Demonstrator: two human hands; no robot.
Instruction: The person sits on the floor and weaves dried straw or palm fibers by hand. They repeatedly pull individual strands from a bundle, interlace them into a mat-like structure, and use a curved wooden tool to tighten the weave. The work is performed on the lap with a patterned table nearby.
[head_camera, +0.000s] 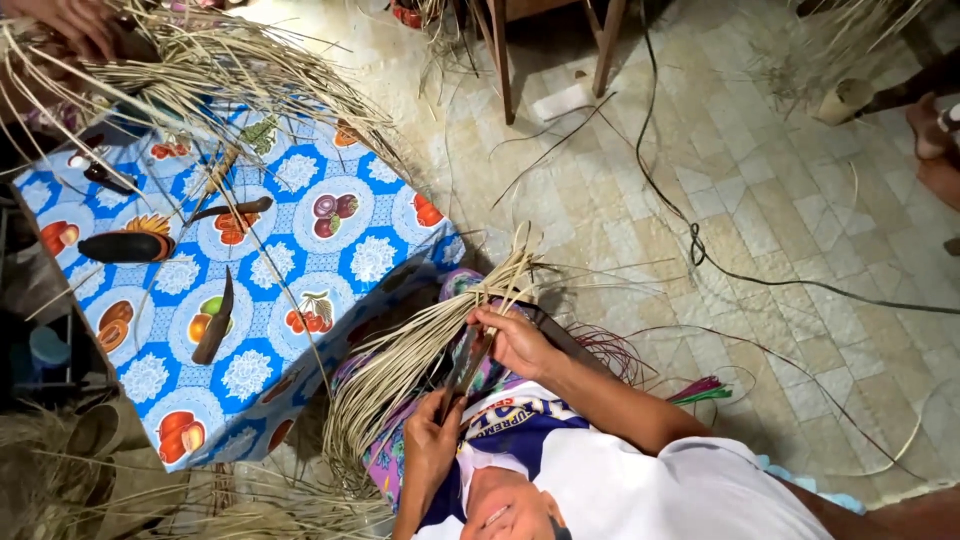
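the work looks early, as far as can be judged: the bundle of pale straw strips lying just off the near corner of the blue table is all loose strands, pinched together at one end and fanning out at the other, and nothing plaited or woven shows around the hands. the right hand sits beside that same corner, its fingers closed on a few strips close to where the bundle is gathered. the left hand, a little further from the table, is wrapped round the low end of a slim dark tool that runs up between the two hands; i cannot tell what kind of tool it is. so the hands are apart, each clamped on its own thing. the strips are flat, dry, narrow and matte, springy enough to curve and splay. the table wears a glossy oilcloth, blue with white rosettes and round fruit pictures, and on it lie dark, smooth, pointed pieces, one fat, the others thin and curved. across the table's far edge spreads a heap of straw, still unsorted, with another person's hand in it. away from the table, on the pale tiled floor, trail a black cable and some dyed strips in purple and green, untouched.
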